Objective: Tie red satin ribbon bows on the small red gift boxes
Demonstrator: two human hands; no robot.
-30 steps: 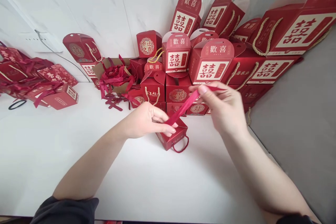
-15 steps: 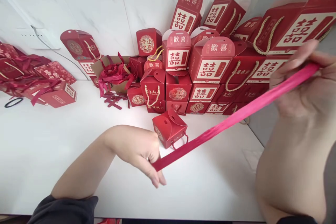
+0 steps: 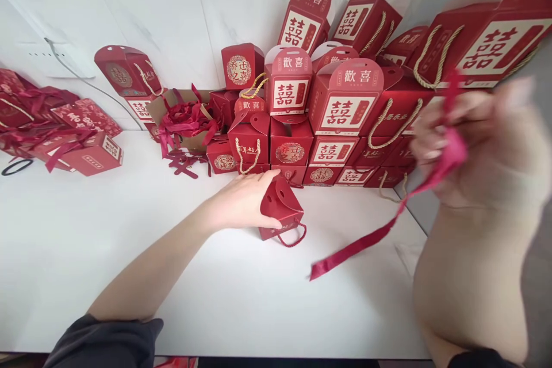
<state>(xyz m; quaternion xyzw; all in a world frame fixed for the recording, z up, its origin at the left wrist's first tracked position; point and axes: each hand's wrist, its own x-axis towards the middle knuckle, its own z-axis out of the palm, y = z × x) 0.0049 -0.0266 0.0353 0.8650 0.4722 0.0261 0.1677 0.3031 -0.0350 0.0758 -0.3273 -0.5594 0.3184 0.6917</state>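
A small red box (image 3: 282,207) with a folded top and a red cord handle stands on the white table. My left hand (image 3: 245,201) grips it from the left, thumb at its front and fingers behind its top. Raised at the right, my right hand (image 3: 457,138) is closed on a red ribbon (image 3: 366,241), blurred by motion. One end of the ribbon dangles down to the left above the table; a short part sticks up over the fingers.
Stacks of red gift boxes (image 3: 291,141) line the wall. Left of them, an open carton (image 3: 196,95) holds loose ribbons. More ribboned boxes (image 3: 92,152) and a black ring (image 3: 17,167) lie at the far left of the table (image 3: 194,299).
My left hand has let go of the ribbon's end and taken hold of the small box. The ribbon, taut before, now hangs loose from my right hand, which has moved slightly left.
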